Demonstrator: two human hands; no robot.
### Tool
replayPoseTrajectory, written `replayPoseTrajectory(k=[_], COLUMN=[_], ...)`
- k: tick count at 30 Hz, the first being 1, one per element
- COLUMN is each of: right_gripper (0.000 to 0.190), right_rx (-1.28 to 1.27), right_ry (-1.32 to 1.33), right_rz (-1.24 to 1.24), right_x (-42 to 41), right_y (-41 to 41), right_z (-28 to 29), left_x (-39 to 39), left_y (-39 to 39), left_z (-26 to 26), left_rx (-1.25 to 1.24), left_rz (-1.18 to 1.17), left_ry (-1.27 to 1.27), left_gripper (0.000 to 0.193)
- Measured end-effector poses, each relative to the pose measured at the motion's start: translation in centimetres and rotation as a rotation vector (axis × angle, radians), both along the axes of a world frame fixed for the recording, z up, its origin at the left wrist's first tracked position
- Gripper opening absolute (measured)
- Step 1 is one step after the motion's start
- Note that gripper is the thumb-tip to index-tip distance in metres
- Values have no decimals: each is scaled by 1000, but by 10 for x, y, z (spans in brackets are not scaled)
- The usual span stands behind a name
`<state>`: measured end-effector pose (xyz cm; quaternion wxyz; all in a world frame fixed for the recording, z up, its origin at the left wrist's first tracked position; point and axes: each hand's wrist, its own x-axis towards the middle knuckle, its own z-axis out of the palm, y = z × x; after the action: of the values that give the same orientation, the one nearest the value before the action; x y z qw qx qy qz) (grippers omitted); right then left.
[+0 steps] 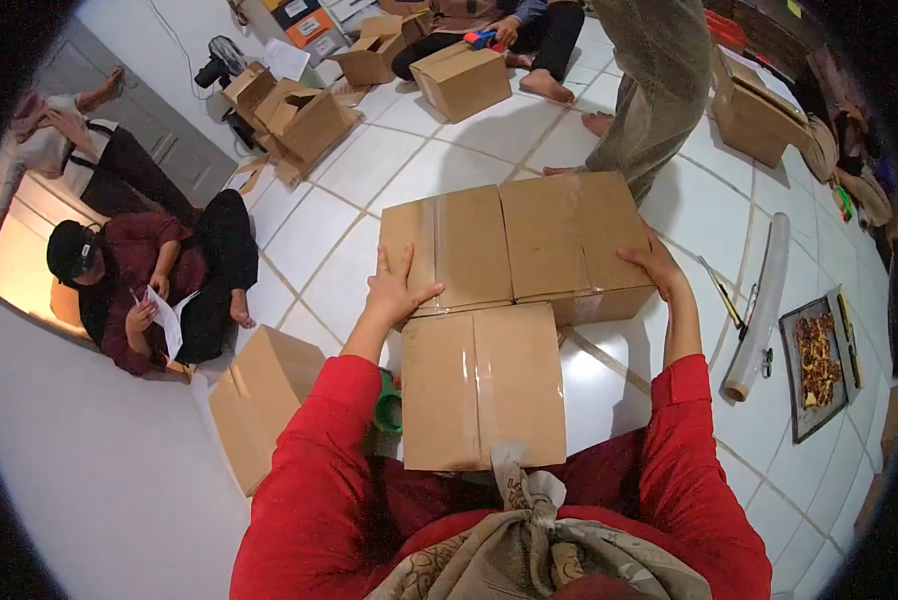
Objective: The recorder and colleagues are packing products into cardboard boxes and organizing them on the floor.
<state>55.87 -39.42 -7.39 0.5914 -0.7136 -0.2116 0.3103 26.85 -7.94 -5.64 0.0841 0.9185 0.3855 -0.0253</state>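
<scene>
Two taped cardboard boxes lie side by side before me, the left cardboard box [464, 247] touching the right cardboard box [558, 232]. My left hand [398, 291] presses on the left one's top, near its left side, with the fingers spread. On the right one, my right hand [657, 262] grips the right side, thumb on top and fingers partly hidden behind it. A third cardboard box [520, 390], also taped along its top seam, sits closer to my body, against the left box's near edge. Beside it on the left is a green tape dispenser [389, 409], partly covered by my sleeve.
Another cardboard box [269, 397] stands at left. A seated person [149, 277] holds papers; someone stands just beyond the boxes [659, 90]. On the tiled floor at right lie a roll of clear plastic film [760, 300], a cutter knife [723, 292] and a tray of food [816, 360].
</scene>
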Motion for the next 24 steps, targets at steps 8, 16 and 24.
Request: replayPoseTrajectory(k=[8,16,24], right_gripper=[83,73,36], right_rx=[71,91,-605], right_ry=[-8,-44,-1532], right_rz=[40,132,96], right_x=[2,26,31], right_y=[0,-12,-13], right_z=[-6,-41,-76], left_x=[-2,0,51], left_y=[-6,-11,-36], left_z=[13,37,186], left_rx=[-20,-131,130], left_rz=[5,-245,-172], left_ry=[11,-132,-128], left_gripper=[99,70,38])
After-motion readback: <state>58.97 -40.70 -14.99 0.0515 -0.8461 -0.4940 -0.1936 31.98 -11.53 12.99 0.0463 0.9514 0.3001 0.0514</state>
